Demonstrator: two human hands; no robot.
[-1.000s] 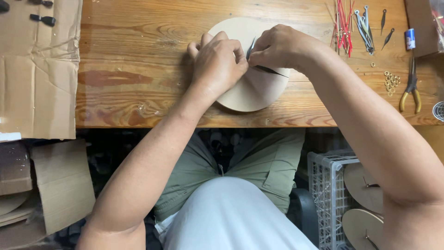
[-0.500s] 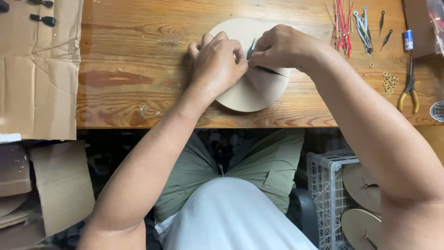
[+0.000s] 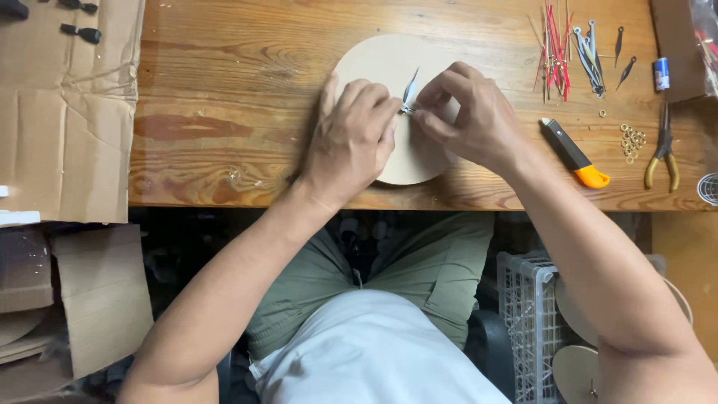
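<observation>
Fig.: Two hands fit thin metal clock hands at the centre of a round board on the counter.

Grip: right hand [image 3: 479,123] pinches, fingertips closed, the hub of the clock hands [image 3: 408,93]; left hand [image 3: 351,138] lies closed-fingered on the round board [image 3: 389,63], fingertips touching the same hub. Board lies flat on the wooden counter [image 3: 224,90], near its front edge. Clock hands look light, thin, easily bent; prob. best held at the hub, not the tips. Board looks stiff, light. To the right: utility knife [image 3: 574,153] w/ orange end, small brass rings [image 3: 632,138], pliers [image 3: 662,150], spare red & metal hands [image 3: 557,45]. Left: cardboard sheet [image 3: 63,112].
</observation>
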